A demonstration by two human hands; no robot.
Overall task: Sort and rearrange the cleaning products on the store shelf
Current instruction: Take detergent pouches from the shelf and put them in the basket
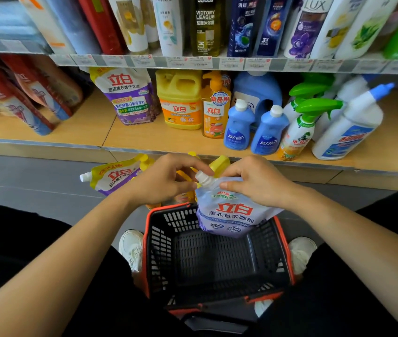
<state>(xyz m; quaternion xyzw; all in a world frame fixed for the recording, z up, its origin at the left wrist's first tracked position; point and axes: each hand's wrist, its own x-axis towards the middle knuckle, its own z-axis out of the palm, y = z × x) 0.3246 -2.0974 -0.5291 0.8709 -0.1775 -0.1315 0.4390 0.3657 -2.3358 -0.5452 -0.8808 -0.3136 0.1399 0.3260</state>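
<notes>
Both my hands hold a pale lavender refill pouch (229, 212) with a white screw cap, upright over the far rim of a black and red basket (207, 261). My left hand (166, 178) pinches the cap end. My right hand (254, 181) grips the pouch's top right corner. On the wooden shelf (90, 127) stand a purple and white pouch (129, 98), a yellow jug (180, 100), an orange pump bottle (216, 110), two small blue bottles (254, 127), a green-trigger spray bottle (302, 127) and a white bottle with a blue nozzle (348, 127).
Another purple and white pouch (115, 175) and yellow bottles (219, 164) lie on the grey floor behind my hands. Red packs (15, 93) lean at the shelf's left. Shampoo bottles (207, 25) fill the upper shelf. My white shoes (131, 246) flank the basket.
</notes>
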